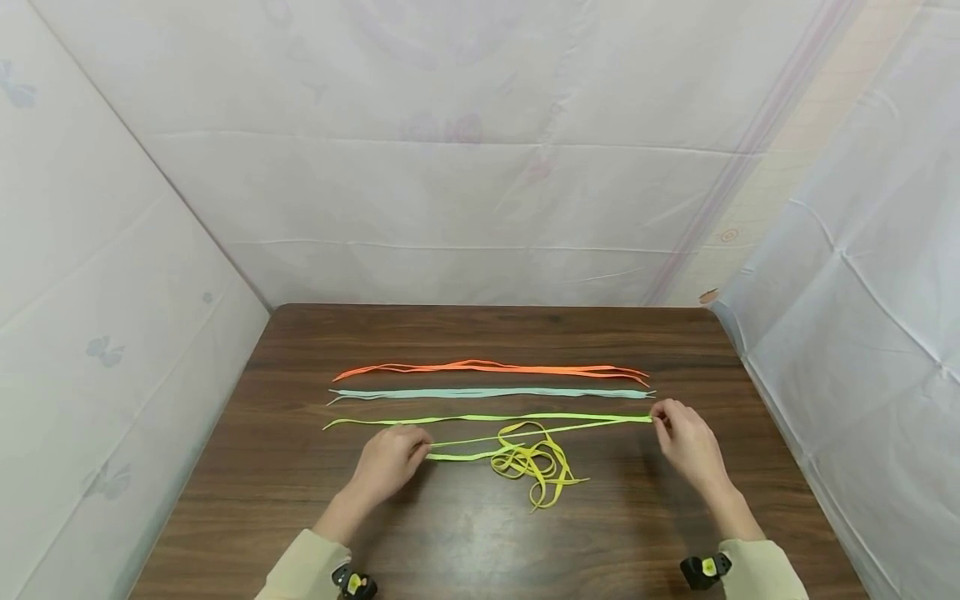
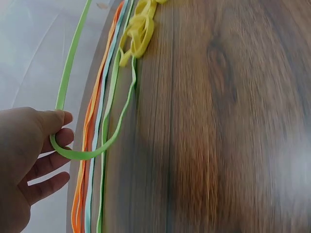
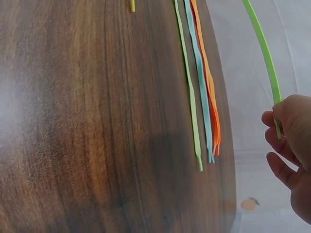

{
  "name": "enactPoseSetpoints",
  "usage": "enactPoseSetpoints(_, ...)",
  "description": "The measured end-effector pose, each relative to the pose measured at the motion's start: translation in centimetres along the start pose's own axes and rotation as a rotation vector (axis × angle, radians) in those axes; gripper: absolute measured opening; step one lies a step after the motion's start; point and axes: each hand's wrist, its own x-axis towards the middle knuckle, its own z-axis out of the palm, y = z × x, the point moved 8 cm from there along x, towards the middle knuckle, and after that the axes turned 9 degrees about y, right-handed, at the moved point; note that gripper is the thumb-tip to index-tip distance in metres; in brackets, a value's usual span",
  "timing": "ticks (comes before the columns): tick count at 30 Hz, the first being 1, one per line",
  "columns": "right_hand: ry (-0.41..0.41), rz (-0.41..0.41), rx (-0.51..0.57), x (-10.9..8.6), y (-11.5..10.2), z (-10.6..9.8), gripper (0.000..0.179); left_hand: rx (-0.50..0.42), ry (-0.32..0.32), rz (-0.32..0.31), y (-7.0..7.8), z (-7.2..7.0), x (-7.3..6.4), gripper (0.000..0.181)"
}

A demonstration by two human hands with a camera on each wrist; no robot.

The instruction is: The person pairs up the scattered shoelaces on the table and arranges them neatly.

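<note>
While my left hand (image 1: 393, 461) pinches a bright green lace (image 3: 265, 49) between thumb and finger, my right hand (image 1: 687, 442) pinches the same lace close to its tip. Between my hands the lace is nearly straight, over the table (image 1: 450, 546). Past my left fingers it bends in a loop and runs back to the yellow tangle (image 2: 138, 23), so its far end is hard to see.

Just beyond it, another green lace (image 1: 555, 415) lies long and almost straight, its right end near my right hand. Next come the pale blue laces (image 1: 487, 392), then the orange laces (image 1: 540, 370), stretched out side by side. I think the orange and blue rows are done and the green row is half done, with the lace I hold not yet laid down. The yellow tangle, all curls near the middle, looks like the part that is left.

My hands are well apart, and both bend in toward the laces. The left one is a bit closer to me. My arms reach forward out of pale sleeves (image 1: 306, 568), with a small black camera (image 1: 701, 572) at each cuff. A white sheet (image 1: 450, 192) hangs behind.
</note>
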Motion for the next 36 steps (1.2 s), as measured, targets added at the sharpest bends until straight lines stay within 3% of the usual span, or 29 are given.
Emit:
enactPoseSetpoints(15, -0.040, 0.044, -0.025, -1.0, 1.6, 0.6, 0.020, 0.042, -0.031, -0.097, -4.5, -1.2, -2.3, 0.004)
enactPoseSetpoints(28, -0.044, 0.036, -0.046, -1.6, 2.3, 0.6, 0.021, 0.097, 0.027, -0.157, -8.6, -3.1, -3.7, 0.005)
enactPoseSetpoints(36, -0.036, 0.040, -0.067, -2.0, 3.1, 0.6, 0.018, 0.104, 0.021, -0.230, -11.5, -4.3, -4.3, 0.007)
